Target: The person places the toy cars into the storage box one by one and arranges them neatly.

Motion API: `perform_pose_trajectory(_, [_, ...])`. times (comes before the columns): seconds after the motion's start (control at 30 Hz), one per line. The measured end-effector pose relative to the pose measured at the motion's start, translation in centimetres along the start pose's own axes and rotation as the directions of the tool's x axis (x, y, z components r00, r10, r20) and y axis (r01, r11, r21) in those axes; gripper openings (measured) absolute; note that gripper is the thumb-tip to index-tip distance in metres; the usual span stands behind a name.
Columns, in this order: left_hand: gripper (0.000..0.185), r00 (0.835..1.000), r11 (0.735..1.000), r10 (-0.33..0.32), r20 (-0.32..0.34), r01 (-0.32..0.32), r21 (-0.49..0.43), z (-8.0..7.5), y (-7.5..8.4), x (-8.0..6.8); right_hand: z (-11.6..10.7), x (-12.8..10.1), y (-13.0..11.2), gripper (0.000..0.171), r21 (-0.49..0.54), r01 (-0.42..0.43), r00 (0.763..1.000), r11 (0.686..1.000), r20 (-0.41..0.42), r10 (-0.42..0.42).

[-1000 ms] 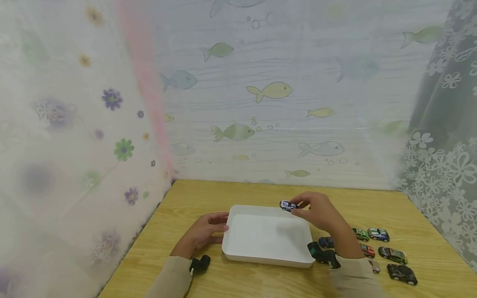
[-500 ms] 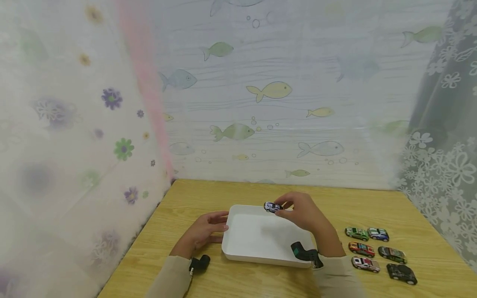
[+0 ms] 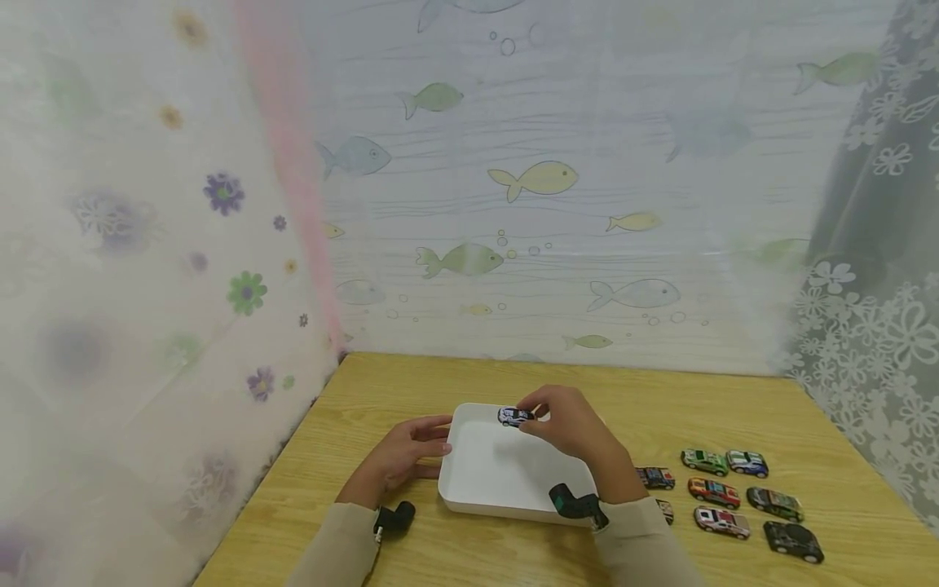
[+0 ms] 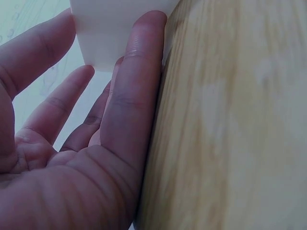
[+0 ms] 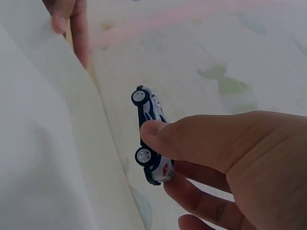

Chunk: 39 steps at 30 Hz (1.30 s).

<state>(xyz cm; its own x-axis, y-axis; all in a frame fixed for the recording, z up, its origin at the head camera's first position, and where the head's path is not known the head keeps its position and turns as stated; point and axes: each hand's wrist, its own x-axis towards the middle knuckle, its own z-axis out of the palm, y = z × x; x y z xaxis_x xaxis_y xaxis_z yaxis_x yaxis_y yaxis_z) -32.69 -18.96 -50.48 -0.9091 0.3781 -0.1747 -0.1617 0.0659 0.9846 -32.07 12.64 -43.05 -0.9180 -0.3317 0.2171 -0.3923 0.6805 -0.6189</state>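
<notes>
One small white-and-blue toy car (image 3: 513, 417) is pinched in your right hand (image 3: 568, 428), above the far edge of the shallow white plastic tray (image 3: 484, 477). Your left hand (image 3: 403, 458), fingers relaxed, rests against the tray's left wall. Step, as judged: placing; next calls for lowering, then letting go. Eight more toy cars (image 3: 734, 493) sit near the wooden table's (image 3: 734, 408) right edge.

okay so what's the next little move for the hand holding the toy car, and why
Probably lower it and let go inside the white tray. The right hand pinches the toy car above the tray's far edge, not yet set down, while the left hand rests against the tray's left side.
</notes>
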Motion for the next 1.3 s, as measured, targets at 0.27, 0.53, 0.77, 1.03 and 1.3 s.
perform_pose_trajectory(0.27, [0.067,1.000,1.000,-0.004,-0.015,0.004,0.013,0.2,0.0,0.0,1.7,2.1,0.0,0.019,-0.036,-0.028,0.998,0.999,0.060,0.031])
perform_pose_trajectory(0.53, [0.067,1.000,1.000,-0.003,-0.019,0.003,0.008,0.2,0.0,0.0,3.3,3.6,-0.2,0.018,-0.107,0.001,0.993,0.994,0.115,0.012])
perform_pose_trajectory(0.77, [0.070,1.000,1.000,-0.008,-0.017,0.008,0.001,0.2,0.1,-0.1,4.5,4.1,-0.9,0.015,-0.159,-0.013,0.986,0.987,0.162,0.039])
perform_pose_trajectory(1.03, [0.071,1.000,1.000,-0.006,-0.005,0.006,-0.012,0.1,-0.1,0.1,5.8,4.4,-1.0,0.015,-0.178,-0.043,0.981,0.983,0.177,0.075])
perform_pose_trajectory(1.3, [0.067,1.000,1.000,-0.007,-0.014,0.007,-0.005,0.1,-0.2,0.3,6.2,4.6,-0.7,0.014,-0.186,-0.038,0.982,0.982,0.175,0.071])
